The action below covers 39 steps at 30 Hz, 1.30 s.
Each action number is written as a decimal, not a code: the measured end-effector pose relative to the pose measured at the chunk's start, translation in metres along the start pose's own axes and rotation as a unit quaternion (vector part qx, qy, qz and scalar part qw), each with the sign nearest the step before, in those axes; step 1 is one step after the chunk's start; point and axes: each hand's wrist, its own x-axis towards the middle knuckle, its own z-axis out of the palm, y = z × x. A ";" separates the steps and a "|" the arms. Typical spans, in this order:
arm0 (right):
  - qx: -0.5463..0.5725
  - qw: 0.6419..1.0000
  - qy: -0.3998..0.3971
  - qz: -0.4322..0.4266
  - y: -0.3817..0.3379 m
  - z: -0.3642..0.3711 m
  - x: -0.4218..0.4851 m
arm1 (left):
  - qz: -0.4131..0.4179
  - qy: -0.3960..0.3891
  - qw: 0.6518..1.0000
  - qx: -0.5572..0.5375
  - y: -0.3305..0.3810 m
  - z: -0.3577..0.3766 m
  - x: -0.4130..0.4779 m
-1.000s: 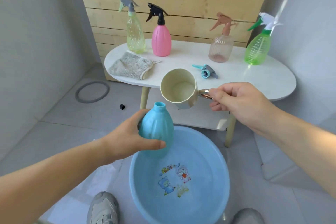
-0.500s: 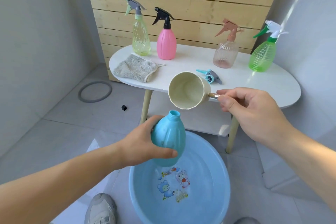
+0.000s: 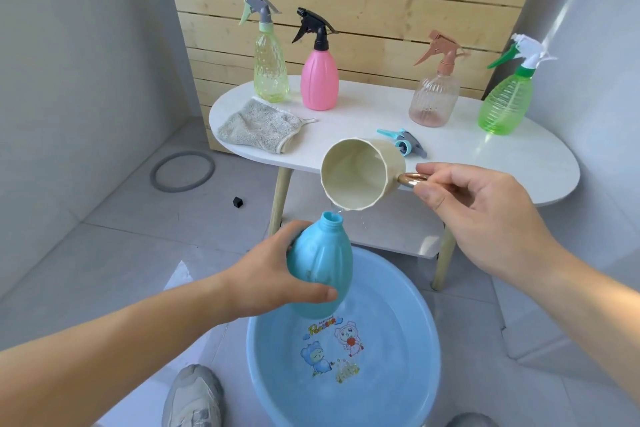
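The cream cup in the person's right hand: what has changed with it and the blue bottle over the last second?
The cream cup has tipped slightly further above the blue bottle, and water now dribbles from its lip, some drops falling beside the neck. No grip changed: the right hand holds the cup's handle and the left hand grips the bottle over the basin. Things on the table lie as before.

The left hand [image 3: 270, 274] hovers over the far-left rim of the blue basin [image 3: 415, 315], fingers and thumb wrapped round the blue bottle [image 3: 322, 260], thumb across its front; its bare forearm reaches in from the lower left; the right hand [image 3: 485, 215] is higher, beyond the basin's far-right rim, thumb and forefinger pinching the handle of the tipped cup [image 3: 356, 177], other fingers curled; its forearm enters from the right.
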 end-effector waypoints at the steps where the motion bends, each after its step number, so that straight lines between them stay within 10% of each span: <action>1: 0.000 1.000 -0.001 -0.004 0.000 0.000 0.000 | -0.001 0.000 1.000 0.000 0.000 0.000 0.000; 39: -0.030 0.985 0.059 -0.161 0.010 0.002 0.002 | -0.004 -0.005 1.000 -0.013 -0.005 0.002 0.003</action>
